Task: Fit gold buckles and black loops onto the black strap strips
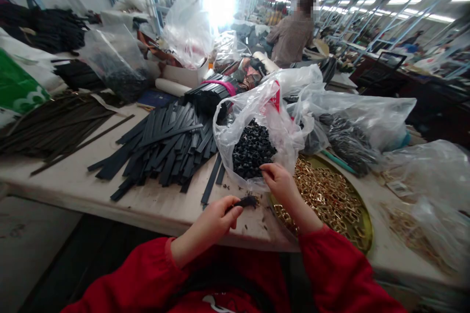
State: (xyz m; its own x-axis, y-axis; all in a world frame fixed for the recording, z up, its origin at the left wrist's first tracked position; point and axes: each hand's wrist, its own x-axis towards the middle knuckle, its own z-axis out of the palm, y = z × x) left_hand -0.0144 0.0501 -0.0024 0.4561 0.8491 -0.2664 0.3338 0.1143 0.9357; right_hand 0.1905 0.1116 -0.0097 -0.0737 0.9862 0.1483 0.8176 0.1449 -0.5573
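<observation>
My left hand (pixel 216 217) is closed in a pinch on a short black strap piece (pixel 246 201), held just above the table's near edge. My right hand (pixel 281 183) reaches into the mouth of a clear plastic bag (pixel 257 107) filled with small black loops (pixel 252 149); its fingers are curled at the edge of the pile, and whether they hold a loop is hidden. Both arms wear red sleeves. A round gold tray (pixel 362 215) of gold metal buckles (pixel 326 195) sits right of my right hand.
A heap of black straps (pixel 165 144) lies left of the bag on the white table (pixel 110 190). More strap bundles, plastic bags (pixel 352 117) and boxes crowd the back and right. A person (pixel 293 34) stands farther off, back turned.
</observation>
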